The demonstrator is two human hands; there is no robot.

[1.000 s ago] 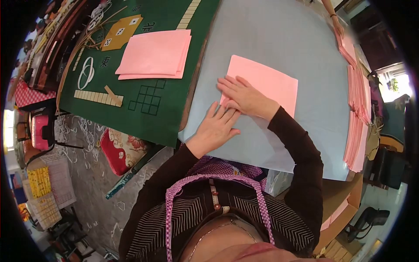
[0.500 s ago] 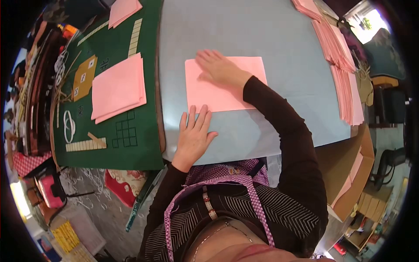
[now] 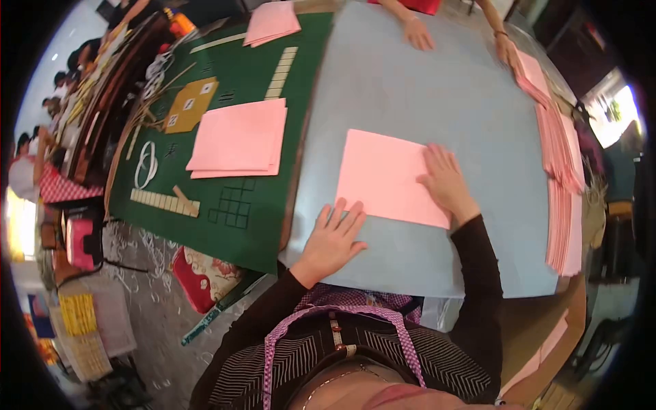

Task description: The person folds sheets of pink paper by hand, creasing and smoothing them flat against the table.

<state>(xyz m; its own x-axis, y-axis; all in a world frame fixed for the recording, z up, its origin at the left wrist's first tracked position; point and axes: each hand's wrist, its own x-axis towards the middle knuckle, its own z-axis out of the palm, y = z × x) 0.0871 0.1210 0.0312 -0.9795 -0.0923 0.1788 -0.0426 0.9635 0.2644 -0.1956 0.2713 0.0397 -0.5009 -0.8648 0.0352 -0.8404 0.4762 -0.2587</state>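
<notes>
While L hand (image 3: 332, 244), flat & spread, touches pink paper sheet (image 3: 385, 176) at approx. 8 o'clock, R hand (image 3: 449, 186) lies palm-down, w/ thumb out, over its 3 o'clock edge.

Looks from the wearer's head (image 3: 389, 400), forward and steeply down. Hangs near enough to crowd the bottom edge with the striped top (image 3: 376, 337) and to show separate fingers (image 3: 351, 217) close to the middle. Faces across the pale blue worktop (image 3: 417, 85) to its far side. Spans wide, with curved distortion and dark rounded corners, taking in the green worktop (image 3: 266, 222) and floor (image 3: 154, 318) on the left and a bright window (image 3: 625, 106) on the right.
</notes>
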